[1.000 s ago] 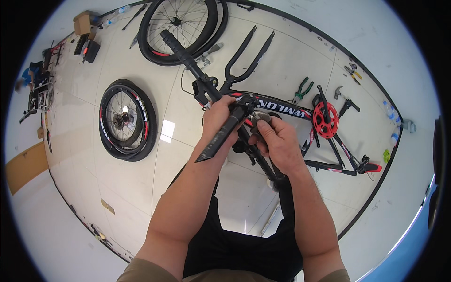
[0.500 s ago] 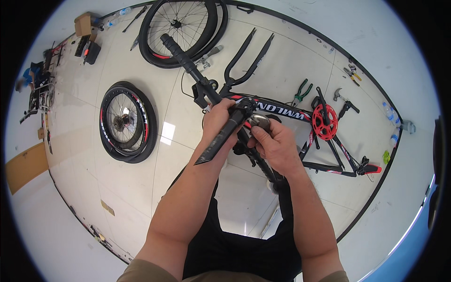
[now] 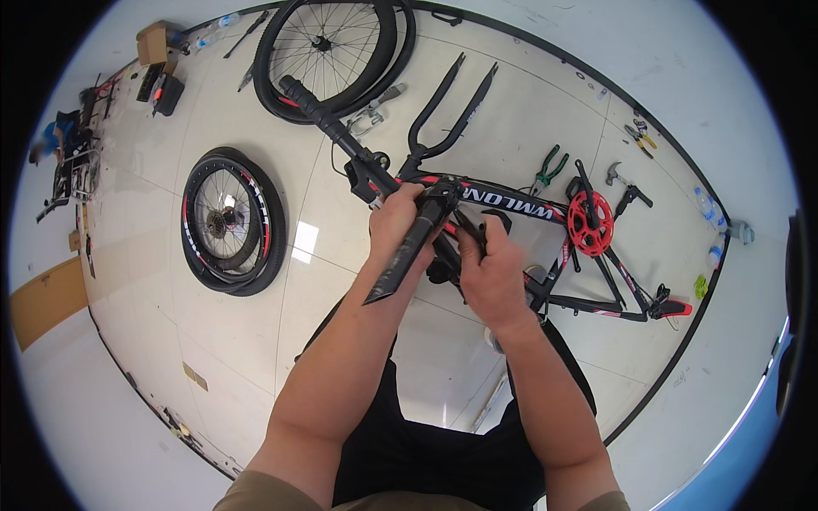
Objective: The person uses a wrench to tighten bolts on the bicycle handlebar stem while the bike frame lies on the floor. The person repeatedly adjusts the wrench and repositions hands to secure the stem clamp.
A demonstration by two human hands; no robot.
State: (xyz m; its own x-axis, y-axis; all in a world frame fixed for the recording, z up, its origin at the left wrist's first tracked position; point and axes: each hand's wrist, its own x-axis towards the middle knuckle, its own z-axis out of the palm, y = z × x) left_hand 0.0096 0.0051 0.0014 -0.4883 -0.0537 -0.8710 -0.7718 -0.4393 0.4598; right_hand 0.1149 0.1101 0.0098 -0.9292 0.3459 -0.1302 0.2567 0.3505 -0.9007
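A black bicycle handlebar (image 3: 336, 128) with a wrapped grip runs slantwise below me. From its middle a dark stem tube (image 3: 399, 264) with a slant-cut end points back over my left forearm. My left hand (image 3: 396, 220) is wrapped round the bar beside the stem, fingers partly hidden beneath the tube. Right of the stem, my right hand (image 3: 494, 277) pinches a dark, slim tool-like piece (image 3: 470, 232) close to the stem clamp; its exact kind is unclear. Beyond lies a black-and-red bicycle frame (image 3: 511, 201) with a red chainring (image 3: 590, 223).
A black fork (image 3: 464, 119) lies ahead by the frame. Wheels lie at the far side (image 3: 349, 51) and at the left (image 3: 228, 223). Green-handled pliers (image 3: 547, 173), a hammer (image 3: 620, 175) and yellow-handled pliers (image 3: 641, 136) lie right. A person (image 3: 58, 140) is far left.
My right hand has turned and drawn slightly nearer to me, its grip changed; the rounded grey piece seen in it before now shows as a slim dark shape. The handlebar has shifted slightly.
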